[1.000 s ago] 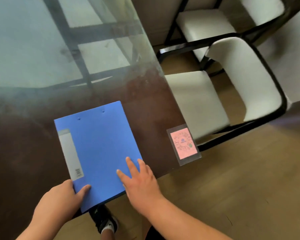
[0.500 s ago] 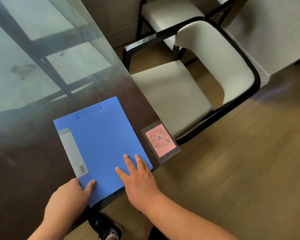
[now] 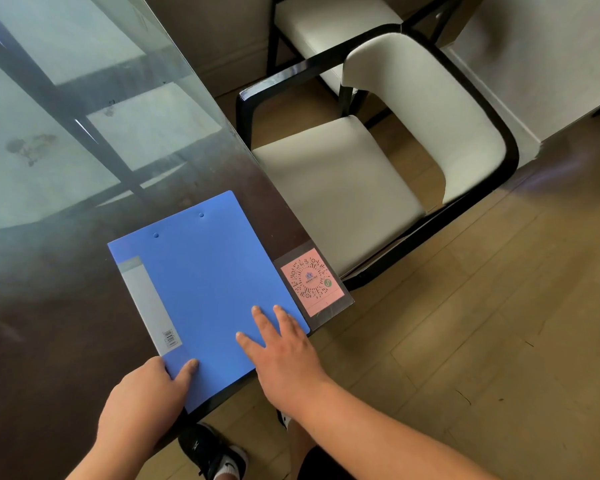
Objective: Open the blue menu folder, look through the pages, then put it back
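Note:
The blue menu folder (image 3: 205, 282) lies closed and flat near the corner of a dark glass-topped table (image 3: 66, 289), its near corner slightly over the table edge. A grey label strip runs along its left side. My left hand (image 3: 146, 396) holds the folder's near left corner, thumb on top of the cover. My right hand (image 3: 284, 355) rests flat on the cover's near right part, fingers spread.
A pink QR code card (image 3: 312, 284) under clear film sits on the table corner right of the folder. A white-cushioned black-framed chair (image 3: 378, 174) stands beside the table, another (image 3: 326, 26) behind it. Wooden floor lies to the right; my black shoe (image 3: 212, 452) shows below.
The view has shifted, and the folder now lies closer to the QR card. Both hands keep their places on the folder's near edge.

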Tool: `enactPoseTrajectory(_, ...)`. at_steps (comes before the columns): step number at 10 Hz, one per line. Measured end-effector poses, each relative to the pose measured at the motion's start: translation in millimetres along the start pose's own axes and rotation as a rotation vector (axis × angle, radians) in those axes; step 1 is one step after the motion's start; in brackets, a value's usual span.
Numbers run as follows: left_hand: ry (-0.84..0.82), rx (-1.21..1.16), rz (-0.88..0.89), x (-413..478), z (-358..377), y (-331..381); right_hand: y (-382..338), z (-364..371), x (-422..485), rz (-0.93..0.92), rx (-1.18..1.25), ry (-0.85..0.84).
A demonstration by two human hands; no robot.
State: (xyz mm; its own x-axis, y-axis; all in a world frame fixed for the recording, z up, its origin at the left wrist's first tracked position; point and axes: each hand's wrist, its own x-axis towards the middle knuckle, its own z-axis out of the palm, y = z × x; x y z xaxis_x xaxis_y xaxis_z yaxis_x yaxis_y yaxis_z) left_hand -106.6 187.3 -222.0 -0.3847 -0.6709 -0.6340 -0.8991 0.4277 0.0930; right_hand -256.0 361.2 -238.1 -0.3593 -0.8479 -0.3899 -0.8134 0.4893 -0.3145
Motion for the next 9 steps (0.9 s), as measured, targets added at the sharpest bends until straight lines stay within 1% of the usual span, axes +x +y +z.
enactPoseTrajectory(4,-0.022,-0.016,0.006,1.1,6.2,-1.6,2.5,-3.0,-2.5,-0.006,-0.027,-0.026)
enactPoseTrajectory(6,-0.006,-0.04,0.017,3.3,8.0,-5.0,0.5,-4.9,-1.9,0.003,-0.043,-0.038)
enactPoseTrajectory(7,-0.026,0.006,0.005,1.6,4.9,-5.0,-1.8,-11.0,-0.5,0.019,-0.062,-0.034)
enactPoseTrajectory(8,0.02,0.082,-0.035,2.0,-10.7,-7.8,-5.5,-17.3,8.5,0.027,-0.094,0.009)
enactPoseTrajectory(9,0.136,0.068,-0.032,-2.4,-24.4,-14.4,-12.3,-36.4,18.2,0.044,-0.074,-0.016)
